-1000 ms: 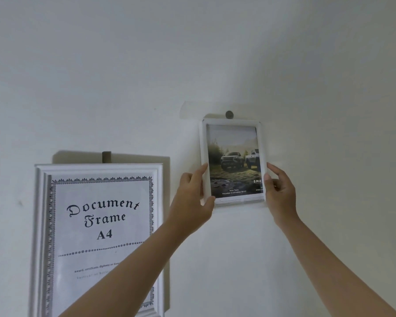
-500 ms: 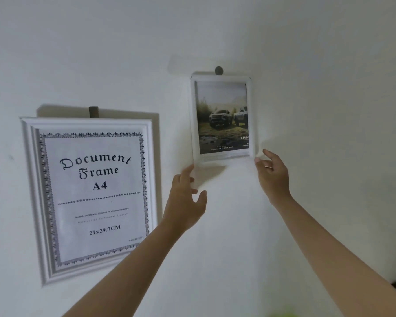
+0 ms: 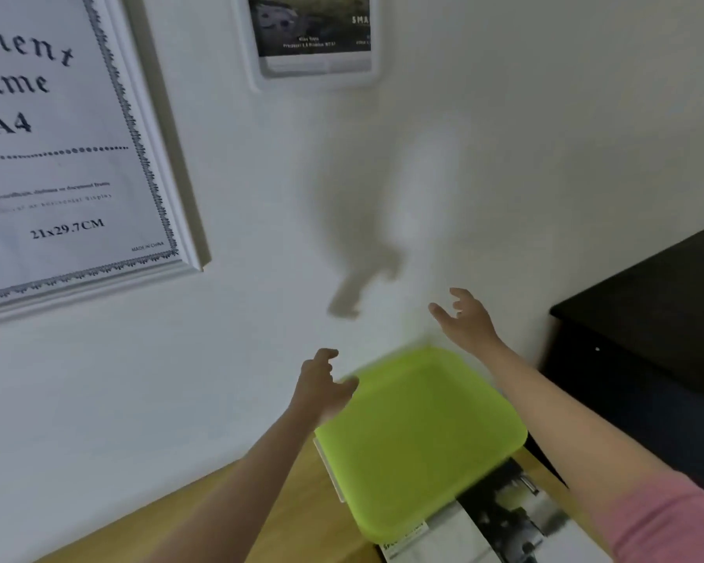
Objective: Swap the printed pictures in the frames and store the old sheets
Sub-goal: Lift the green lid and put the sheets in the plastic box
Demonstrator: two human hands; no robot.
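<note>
- Both hands hang empty over the green tray (image 3: 419,436): the left hand (image 3: 322,384) at its near-left corner, the right hand (image 3: 470,323) above its far edge, each grip loose with fingers spread and holding nothing.
- The small frame (image 3: 314,77) hangs on the wall well above the tray, a printed vehicle picture behind its glass; only its lower part is in view.
- The large frame (image 3: 171,164), up and left of the tray, shows a stock sheet marked "A4", so by the look of it that swap is not yet done.
- A black-and-white printed sheet (image 3: 509,522) pokes out from under the tray's near edge on the wooden counter (image 3: 285,509); whether it is a fresh print or an old one cannot be told.
- The tray looks empty, so storing old sheets appears to remain.
- Room: bare wall lies between tray and frames, open for reaching up. A dark cabinet (image 3: 647,319) stands just right of the tray, crowding the right forearm's side; the tray's far edge sits near the wall.
</note>
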